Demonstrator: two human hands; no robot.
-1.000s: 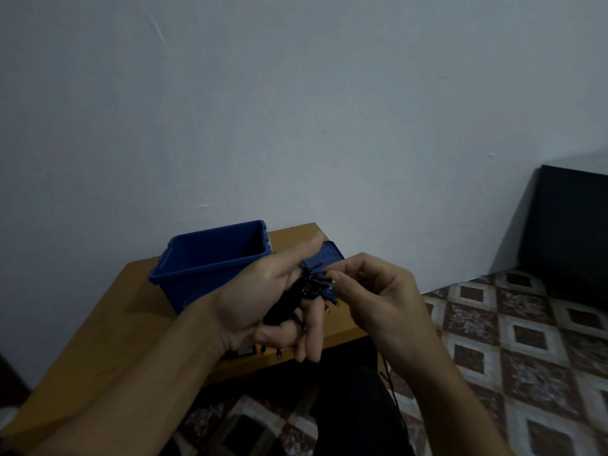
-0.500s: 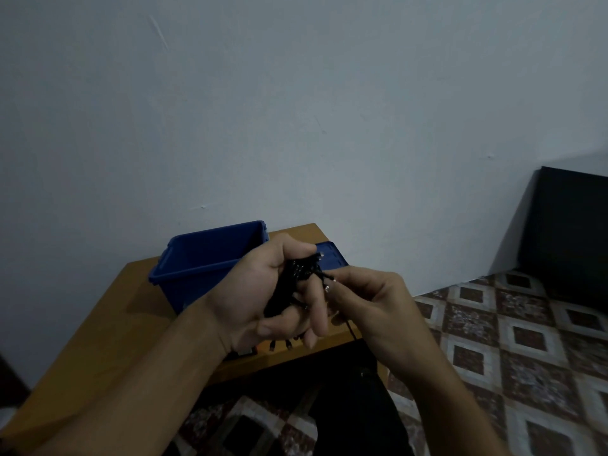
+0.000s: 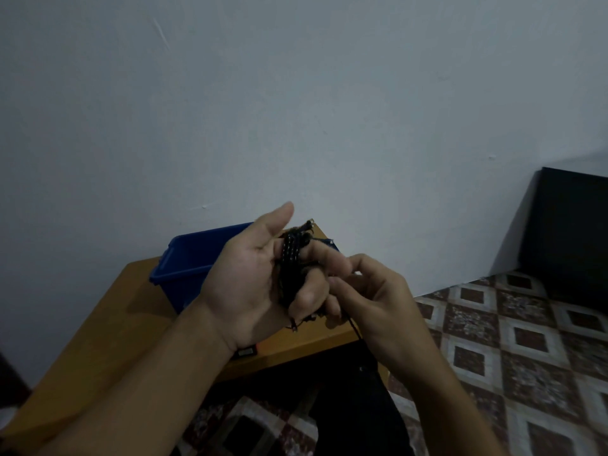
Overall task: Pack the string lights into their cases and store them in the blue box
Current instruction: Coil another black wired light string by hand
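Note:
A black string of lights point(image 3: 291, 261) is wound into a bundle around the fingers of my left hand point(image 3: 253, 284), palm turned toward me, thumb raised. My right hand point(image 3: 371, 297) pinches the loose wire of the same string just right of the bundle; the wire drops down below that hand. Behind my left hand stands the blue box point(image 3: 194, 258) on the wooden table point(image 3: 108, 324), its inside mostly hidden. A blue case corner point(image 3: 332, 246) shows behind the bundle.
A pale wall rises right behind the table. A dark cabinet point(image 3: 572, 238) stands at the right on the patterned tiled floor point(image 3: 513, 340). A small dark item point(image 3: 246, 352) lies near the table's front edge under my left wrist.
My left hand has turned palm-up and opened its thumb, lifting the bundle slightly. My right hand has shifted right and down, drawing the wire around the fingers.

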